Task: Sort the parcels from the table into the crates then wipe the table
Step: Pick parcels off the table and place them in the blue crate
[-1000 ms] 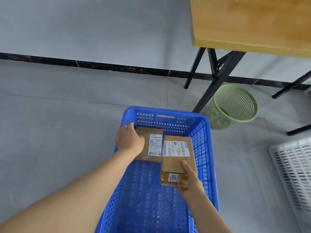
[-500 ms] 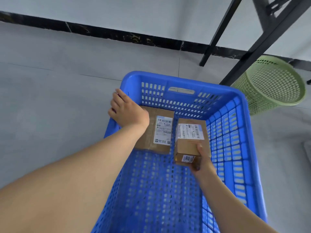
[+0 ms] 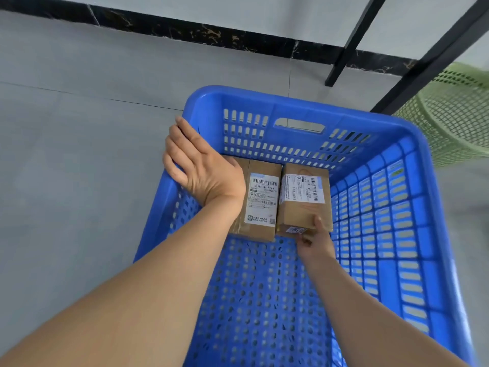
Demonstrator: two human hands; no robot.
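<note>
A: What has moved since half a second back?
B: The right parcel [image 3: 304, 205] has come down lower. It now lies level with the left parcel [image 3: 260, 207], long sides just beside each other, at the far end of the blue crate [image 3: 264, 102]. The camera has also closed in.
A: Hands?
B: The right hand [image 3: 315, 241] pinches the right parcel's near end, thumb on top and fingers curled at the end face. The left hand [image 3: 201, 165] has straight fingers laid across the crate's left rim, wrist over the left parcel's left edge. It holds nothing.
A: Markings?
B: A white shipping label on top of each parcel, and a small sticker on the right one's near end.
A: Ground, room?
B: The crate sits on a grey tiled floor [image 3: 79, 154] with thin joints. A black marbled skirting strip [image 3: 211, 35] runs along the foot of a pale wall [image 3: 264, 11].
A: Around it?
B: Black table legs [image 3: 428, 56] slant down behind the crate's far right corner. A green mesh basket [image 3: 460, 120] stands just beside that corner, crossed by one leg and cut by the frame edge. The left forearm hides the crate's near left wall and part of the left parcel.
</note>
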